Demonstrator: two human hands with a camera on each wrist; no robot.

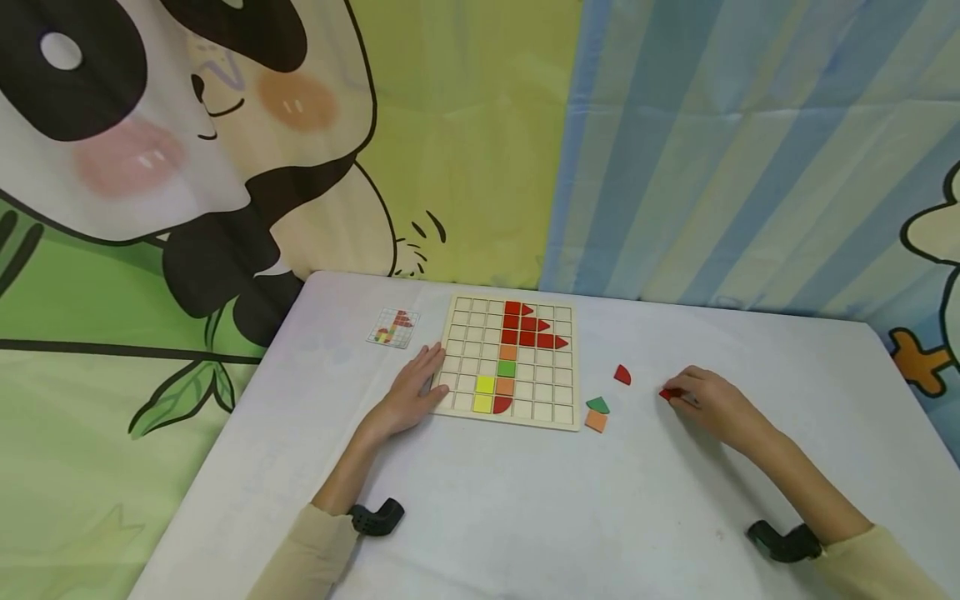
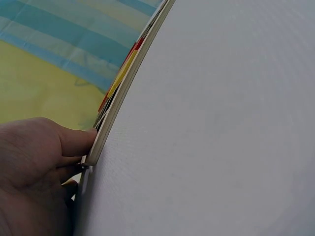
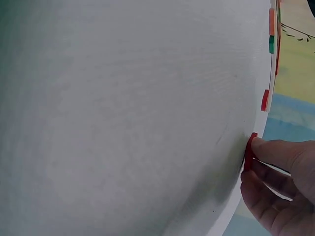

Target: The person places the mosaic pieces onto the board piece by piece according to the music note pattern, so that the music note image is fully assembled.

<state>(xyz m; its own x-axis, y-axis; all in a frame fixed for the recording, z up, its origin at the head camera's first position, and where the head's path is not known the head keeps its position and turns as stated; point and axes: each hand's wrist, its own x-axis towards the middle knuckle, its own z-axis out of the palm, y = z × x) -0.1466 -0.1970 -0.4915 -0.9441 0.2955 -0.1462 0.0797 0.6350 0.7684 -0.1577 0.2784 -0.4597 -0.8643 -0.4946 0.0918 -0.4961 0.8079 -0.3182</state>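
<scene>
A light wooden grid board [image 1: 543,379] lies on the table, with red, orange, green and yellow pieces set in some squares. My left hand [image 1: 411,392] rests at its left edge; in the left wrist view the thumb [image 2: 78,142] touches the board's rim. Over to the right, my right hand [image 1: 712,402] pinches a small red piece [image 3: 250,150] between thumb and fingertips, close to the tabletop. Its full outline is partly hidden by the fingers. Between hand and board lie a red quarter-circle piece [image 1: 622,375], a green piece [image 1: 598,405] and an orange square [image 1: 596,421].
A small card [image 1: 393,327] printed with a coloured grid pattern lies left of the board. The white tabletop [image 1: 525,508] ends at a cartoon-printed curtain [image 1: 465,150] behind. Dark bands [image 1: 378,517] sit on both wrists.
</scene>
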